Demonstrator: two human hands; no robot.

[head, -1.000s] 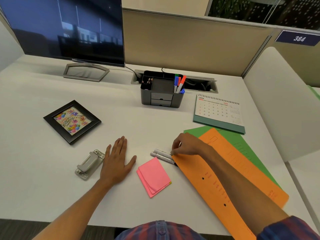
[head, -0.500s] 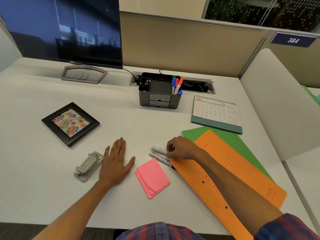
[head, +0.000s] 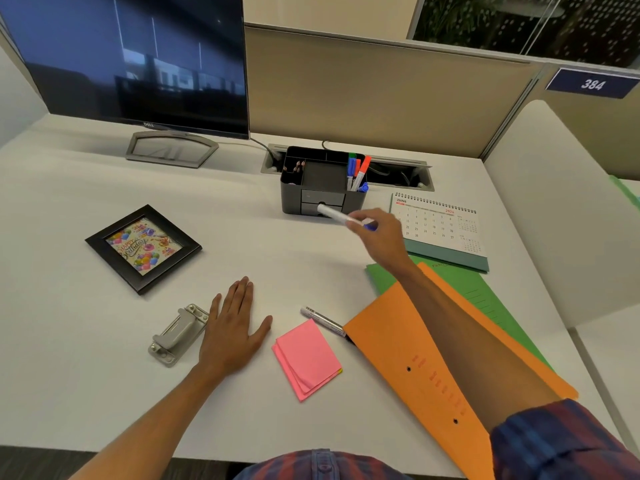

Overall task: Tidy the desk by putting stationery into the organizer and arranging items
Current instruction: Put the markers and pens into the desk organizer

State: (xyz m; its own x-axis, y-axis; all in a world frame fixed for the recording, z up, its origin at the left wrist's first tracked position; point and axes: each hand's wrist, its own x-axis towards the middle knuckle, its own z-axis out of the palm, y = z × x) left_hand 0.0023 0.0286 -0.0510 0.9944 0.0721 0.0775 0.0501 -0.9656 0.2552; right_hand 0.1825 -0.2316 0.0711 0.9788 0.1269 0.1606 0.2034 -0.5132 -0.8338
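Head-worn view, forward and down over the desk [head: 104,393], close.

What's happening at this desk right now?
A person is tidying a white desk. The right hand holds a white marker in the air in front of the black organizer. The left hand rests flat on the desk beside a grey hole punch. A second marker lies by pink sticky notes.

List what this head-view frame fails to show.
- Marker in the right hand: motion-blurred, rear end hidden by the fingers.
- Second marker on the desk: tip tucked under the orange folder.
- Organizer drawers: contents hidden.
- Calendar dates: too small.
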